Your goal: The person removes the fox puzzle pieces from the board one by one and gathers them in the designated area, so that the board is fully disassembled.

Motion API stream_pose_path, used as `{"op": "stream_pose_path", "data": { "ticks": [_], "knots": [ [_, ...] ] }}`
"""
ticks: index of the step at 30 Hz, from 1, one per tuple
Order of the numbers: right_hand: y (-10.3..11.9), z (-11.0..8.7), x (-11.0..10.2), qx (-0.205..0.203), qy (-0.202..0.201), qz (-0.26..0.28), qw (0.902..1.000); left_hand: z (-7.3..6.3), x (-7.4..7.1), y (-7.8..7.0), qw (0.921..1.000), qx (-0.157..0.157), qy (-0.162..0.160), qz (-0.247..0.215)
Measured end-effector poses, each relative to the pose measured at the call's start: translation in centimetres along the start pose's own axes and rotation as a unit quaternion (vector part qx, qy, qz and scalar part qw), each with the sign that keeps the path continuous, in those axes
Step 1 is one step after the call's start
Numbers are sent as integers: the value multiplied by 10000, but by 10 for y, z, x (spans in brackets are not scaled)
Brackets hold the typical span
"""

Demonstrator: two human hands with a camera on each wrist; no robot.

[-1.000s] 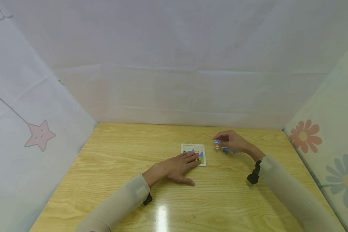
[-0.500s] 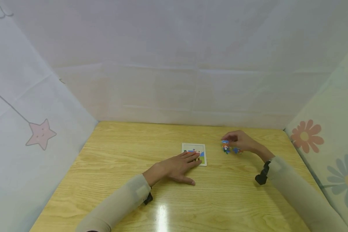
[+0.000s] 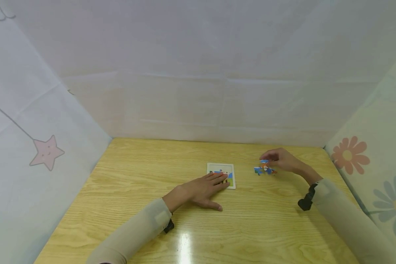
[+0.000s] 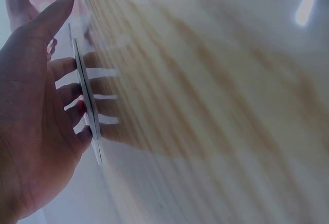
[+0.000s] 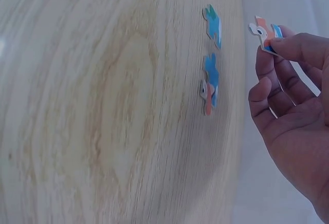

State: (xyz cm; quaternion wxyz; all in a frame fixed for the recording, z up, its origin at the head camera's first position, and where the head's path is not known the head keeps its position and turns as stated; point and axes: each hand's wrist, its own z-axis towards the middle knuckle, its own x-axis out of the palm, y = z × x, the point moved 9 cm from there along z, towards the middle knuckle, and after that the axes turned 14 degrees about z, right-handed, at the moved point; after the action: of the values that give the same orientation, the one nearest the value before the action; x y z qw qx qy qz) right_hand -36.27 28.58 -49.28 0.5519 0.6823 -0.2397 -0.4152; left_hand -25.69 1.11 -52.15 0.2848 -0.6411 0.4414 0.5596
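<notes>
My left hand lies with straight fingers across the lower part of a small jigsaw board with a white frame. Part of its picture, in red, blue and green, shows past the fingertips; the rest is covered. In the left wrist view the fingers press on the board's edge-on slab. My right hand pinches an orange, white and blue puzzle piece between thumb and index finger, raised over the table. Below it lie two loose pieces: a blue-green one and a blue one with orange and white.
The wooden table runs back to a pale cloth wall. Cloth sides with a pink star and flowers stand at left and right. A black wrist camera sits under the right sleeve.
My right hand has moved to the right with the pinched puzzle piece, uncovering the blue-green loose piece on the table. My left hand has stayed on the board.
</notes>
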Motion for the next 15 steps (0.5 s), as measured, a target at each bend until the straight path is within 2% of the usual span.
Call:
{"op": "stream_pose_path", "data": {
  "ticks": [7, 15],
  "knots": [
    [-2, -10, -8, 36, -26, -123, 9999, 0, 0, 0, 9999, 1, -71, 105],
    [-15, -19, -21, 237, -143, -113, 9996, -1, -1, -1, 9998, 37, -89, 150]
  ]
}}
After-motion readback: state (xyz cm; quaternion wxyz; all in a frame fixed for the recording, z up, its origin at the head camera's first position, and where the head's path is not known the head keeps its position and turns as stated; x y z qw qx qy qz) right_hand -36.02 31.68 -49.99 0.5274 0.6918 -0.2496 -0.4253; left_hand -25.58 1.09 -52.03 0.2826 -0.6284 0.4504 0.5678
